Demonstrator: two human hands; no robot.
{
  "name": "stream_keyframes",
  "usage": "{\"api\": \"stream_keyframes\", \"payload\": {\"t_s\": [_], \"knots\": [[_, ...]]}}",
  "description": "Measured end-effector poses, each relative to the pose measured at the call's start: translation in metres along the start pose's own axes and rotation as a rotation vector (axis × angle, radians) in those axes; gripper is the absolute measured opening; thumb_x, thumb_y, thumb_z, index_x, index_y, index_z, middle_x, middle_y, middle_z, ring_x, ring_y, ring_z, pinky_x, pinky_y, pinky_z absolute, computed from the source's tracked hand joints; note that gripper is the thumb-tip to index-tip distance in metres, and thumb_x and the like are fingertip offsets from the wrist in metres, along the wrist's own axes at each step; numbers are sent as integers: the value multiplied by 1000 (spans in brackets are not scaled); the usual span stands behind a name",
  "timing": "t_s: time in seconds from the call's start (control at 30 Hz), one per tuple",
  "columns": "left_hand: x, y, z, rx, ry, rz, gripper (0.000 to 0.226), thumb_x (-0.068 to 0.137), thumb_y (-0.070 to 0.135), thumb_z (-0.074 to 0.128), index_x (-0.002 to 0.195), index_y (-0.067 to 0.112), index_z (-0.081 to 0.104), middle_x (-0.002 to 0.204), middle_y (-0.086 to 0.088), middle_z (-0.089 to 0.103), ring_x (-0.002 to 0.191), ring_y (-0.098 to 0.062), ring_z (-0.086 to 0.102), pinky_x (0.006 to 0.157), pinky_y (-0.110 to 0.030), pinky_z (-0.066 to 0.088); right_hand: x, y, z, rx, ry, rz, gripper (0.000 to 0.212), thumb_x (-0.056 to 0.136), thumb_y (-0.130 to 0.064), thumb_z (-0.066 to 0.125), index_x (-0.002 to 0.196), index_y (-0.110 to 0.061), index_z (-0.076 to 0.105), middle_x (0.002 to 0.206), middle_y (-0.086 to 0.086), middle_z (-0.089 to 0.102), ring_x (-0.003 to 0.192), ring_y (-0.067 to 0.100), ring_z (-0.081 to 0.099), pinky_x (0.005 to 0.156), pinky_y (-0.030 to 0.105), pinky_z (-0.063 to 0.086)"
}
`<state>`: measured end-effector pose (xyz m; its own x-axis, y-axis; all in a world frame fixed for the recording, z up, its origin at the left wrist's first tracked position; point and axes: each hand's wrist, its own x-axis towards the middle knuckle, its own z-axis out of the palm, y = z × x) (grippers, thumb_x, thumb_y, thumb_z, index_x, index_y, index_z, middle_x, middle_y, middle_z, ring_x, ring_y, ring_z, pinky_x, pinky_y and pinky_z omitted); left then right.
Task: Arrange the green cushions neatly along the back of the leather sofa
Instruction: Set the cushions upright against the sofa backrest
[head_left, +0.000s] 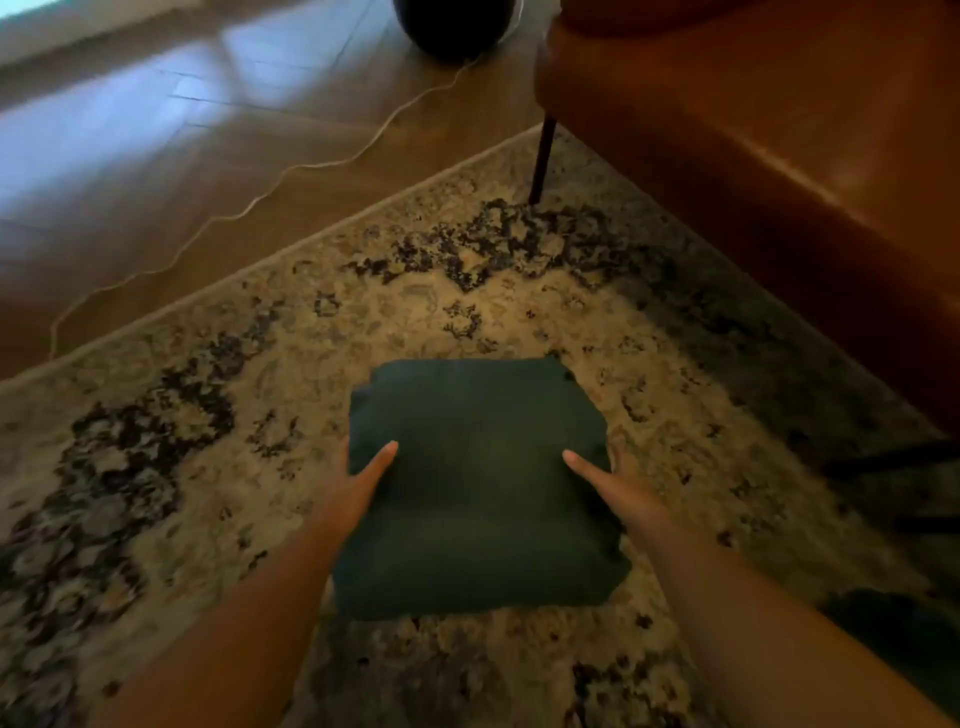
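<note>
While the green cushion is above the patterned rug, beside the leather sofa, we grip its sides with left hand and right hand, thumbs on top.

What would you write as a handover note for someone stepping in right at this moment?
Left hand and right hand grip opposite sides of the square dark green fabric cushion, thumbs on top, above the patterned beige rug. Brown leather sofa stands to the right. A dark green shape, possibly a second cushion, lies at the lower right edge. Done: one cushion in hand. Left: set the cushions along the sofa back.
</note>
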<state>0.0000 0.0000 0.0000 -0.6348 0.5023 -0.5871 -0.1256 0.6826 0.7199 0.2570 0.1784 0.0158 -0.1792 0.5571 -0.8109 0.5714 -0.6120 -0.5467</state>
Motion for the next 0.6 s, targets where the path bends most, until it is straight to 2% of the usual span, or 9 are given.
{"api": "stream_keyframes", "payload": {"t_s": [0.1,0.17,0.3,0.37,0.43,0.5,0.6], "knots": [[13,-8,9,-9,-22,-76,94,71,68,63,148,32,22,149,-5,38,132,-33,40,108,-51,35,13,10,1,-3,-11,45,102,64,-64,75,147,-33,24,149,-1,37,131,30,42,103,48,38],[21,-14,13,-37,-18,-78,98,71,67,64,149,31,18,151,-4,34,134,-32,38,109,-51,34,23,16,1,-2,-30,56,107,58,-70,75,146,-37,24,148,-2,37,130,30,43,103,49,39],[29,-24,16,-152,-18,-137,101,67,69,66,149,28,21,150,-4,36,131,-32,41,106,-51,37,30,26,5,67,-9,32,102,63,-66,74,147,-35,24,144,0,42,123,30,48,93,44,43],[29,-24,17,-188,-21,-170,95,72,64,65,148,26,23,147,-6,38,128,-32,44,102,-48,41,27,28,8,100,-7,13,100,63,-64,75,146,-35,26,141,0,45,119,30,51,92,44,45],[25,-22,17,-240,-31,-201,88,77,61,64,148,24,25,144,-8,41,124,-33,46,96,-46,41,19,27,12,143,5,-7,100,59,-63,77,143,-34,31,135,0,50,110,28,55,92,45,47],[20,-15,14,-277,-50,-211,86,77,61,63,146,25,27,142,-8,45,121,-33,49,94,-46,43,8,22,12,192,10,-28,91,64,-58,77,140,-31,36,122,-1,57,98,23,59,84,42,49],[2,1,7,-296,-101,-220,82,79,60,62,146,27,29,138,-7,48,113,-31,53,87,-43,46,-19,7,3,216,13,-47,84,65,-55,79,136,-30,42,113,-3,60,97,21,61,83,41,52]]}}
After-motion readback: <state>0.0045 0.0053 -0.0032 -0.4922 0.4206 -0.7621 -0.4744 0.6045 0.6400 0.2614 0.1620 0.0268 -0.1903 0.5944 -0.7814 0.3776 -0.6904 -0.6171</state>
